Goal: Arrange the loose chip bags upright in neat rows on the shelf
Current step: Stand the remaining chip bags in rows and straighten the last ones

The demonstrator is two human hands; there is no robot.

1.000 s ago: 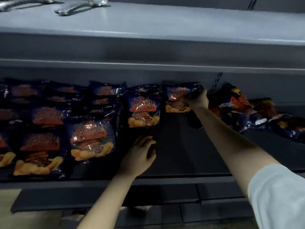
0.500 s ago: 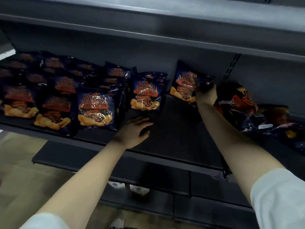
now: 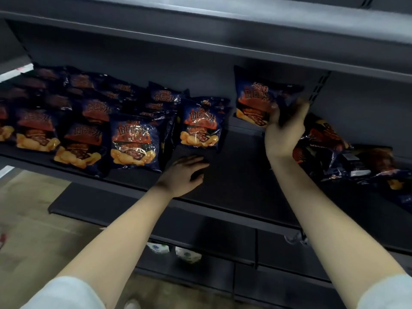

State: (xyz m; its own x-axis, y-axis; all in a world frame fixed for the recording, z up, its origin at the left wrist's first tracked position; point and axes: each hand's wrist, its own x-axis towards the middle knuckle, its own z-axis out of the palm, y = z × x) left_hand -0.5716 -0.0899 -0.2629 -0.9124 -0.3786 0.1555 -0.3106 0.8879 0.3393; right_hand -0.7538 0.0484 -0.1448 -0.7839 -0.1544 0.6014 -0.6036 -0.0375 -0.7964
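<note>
Several dark blue chip bags (image 3: 133, 141) with orange print stand upright in rows on the left half of the dark shelf (image 3: 240, 175). My right hand (image 3: 285, 128) grips one more bag (image 3: 252, 101) at its right edge and holds it upright against the shelf's back wall, to the right of the rows. My left hand (image 3: 185, 172) rests flat, fingers straight, on the bare shelf just below the front bag (image 3: 200, 126) of the rightmost row. A loose heap of bags (image 3: 334, 152) lies on its side at the right, behind my right forearm.
An upper shelf (image 3: 223, 25) hangs low over the bags. A slotted upright (image 3: 318, 85) runs down the back wall by my right hand. A lower shelf (image 3: 178, 221) juts out below, with white packs (image 3: 185, 255) under it. Tan floor shows at the lower left.
My right hand has shifted the held bag rightward, away from the row, and set it more upright against the back wall. The camera has tilted down. My left hand stays on the shelf.
</note>
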